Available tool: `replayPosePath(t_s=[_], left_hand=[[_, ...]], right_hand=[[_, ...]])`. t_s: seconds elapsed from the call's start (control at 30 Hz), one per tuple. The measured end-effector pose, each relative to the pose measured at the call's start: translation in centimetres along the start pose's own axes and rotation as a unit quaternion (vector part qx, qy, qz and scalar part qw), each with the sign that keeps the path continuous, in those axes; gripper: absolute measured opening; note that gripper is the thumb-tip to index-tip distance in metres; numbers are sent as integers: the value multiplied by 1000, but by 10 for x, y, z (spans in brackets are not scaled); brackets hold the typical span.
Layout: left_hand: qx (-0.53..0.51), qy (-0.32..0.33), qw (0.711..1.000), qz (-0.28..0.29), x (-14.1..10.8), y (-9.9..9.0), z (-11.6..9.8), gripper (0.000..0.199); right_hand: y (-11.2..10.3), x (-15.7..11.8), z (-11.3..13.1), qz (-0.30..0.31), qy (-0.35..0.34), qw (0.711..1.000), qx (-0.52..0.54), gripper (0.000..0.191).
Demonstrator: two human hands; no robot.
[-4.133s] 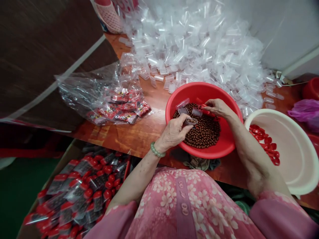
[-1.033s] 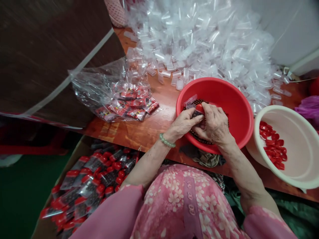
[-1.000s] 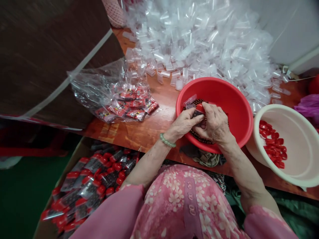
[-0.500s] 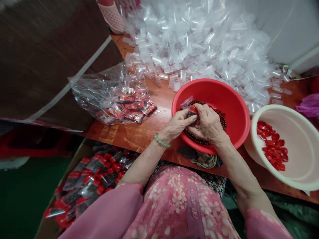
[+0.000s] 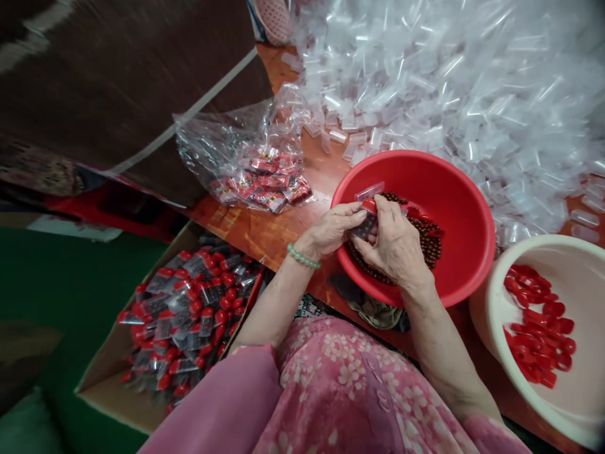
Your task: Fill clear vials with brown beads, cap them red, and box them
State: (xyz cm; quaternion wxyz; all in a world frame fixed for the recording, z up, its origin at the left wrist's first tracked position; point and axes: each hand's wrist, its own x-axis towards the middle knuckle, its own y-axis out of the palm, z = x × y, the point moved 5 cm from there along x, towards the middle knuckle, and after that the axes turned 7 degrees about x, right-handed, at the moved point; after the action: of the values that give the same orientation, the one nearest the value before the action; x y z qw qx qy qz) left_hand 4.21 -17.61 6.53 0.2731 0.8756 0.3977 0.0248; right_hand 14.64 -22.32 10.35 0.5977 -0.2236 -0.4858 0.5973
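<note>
With my left hand [image 5: 333, 228] and right hand [image 5: 394, 246] I hold a red-topped container [image 5: 362, 228] over the brown beads [image 5: 429, 244] in my red basin [image 5: 472, 265]. Just right of it, a cream tub [image 5: 588, 359] holds red plastic pieces [image 5: 539, 321]. Beyond, clear empties [image 5: 425, 75] cover the desk [image 5: 250, 234]; red packets [image 5: 269, 183] lie in plastic to my left, and below sits a box [image 5: 106, 394] of red-topped containers [image 5: 189, 315].

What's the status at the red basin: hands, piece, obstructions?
Left hand and right hand both gripping red-capped container. Held over brown beads in red basin. Clear piece just beyond; nothing visibly in the way.
</note>
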Motion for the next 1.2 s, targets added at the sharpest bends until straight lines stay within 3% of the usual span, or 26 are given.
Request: replayPosePath(t_s=[0.23, 0.43, 0.57, 0.67, 0.8, 0.97, 1.07, 1.2], left_hand=[[18, 7, 1000, 1, 1, -2, 3, 49], [55, 60, 997, 2, 0, -7, 2, 48], [141, 155, 978, -9, -4, -8, -7, 78], [217, 207, 954, 16, -9, -4, -11, 100], [313, 267, 911, 30, -18, 7, -10, 112], [307, 329, 891, -66, -31, 16, -12, 88], [294, 329, 889, -124, -36, 19, -12, 71], [299, 329, 882, -155, -40, 20, -12, 60]], right_hand=[[3, -3, -4, -2, 5, 999, 38, 70], [2, -6, -1, -18, -28, 998, 50, 70], [0, -8, -2, -46, -63, 993, 83, 66], [-4, -11, -6, -77, -73, 990, 95, 66], [-8, -12, -10, -103, -60, 987, 110, 67], [-4, -14, 1, -125, -106, 980, 111, 63], [1, -15, 4, -117, -116, 981, 103, 59], [3, -17, 7, -117, -147, 977, 100, 63]])
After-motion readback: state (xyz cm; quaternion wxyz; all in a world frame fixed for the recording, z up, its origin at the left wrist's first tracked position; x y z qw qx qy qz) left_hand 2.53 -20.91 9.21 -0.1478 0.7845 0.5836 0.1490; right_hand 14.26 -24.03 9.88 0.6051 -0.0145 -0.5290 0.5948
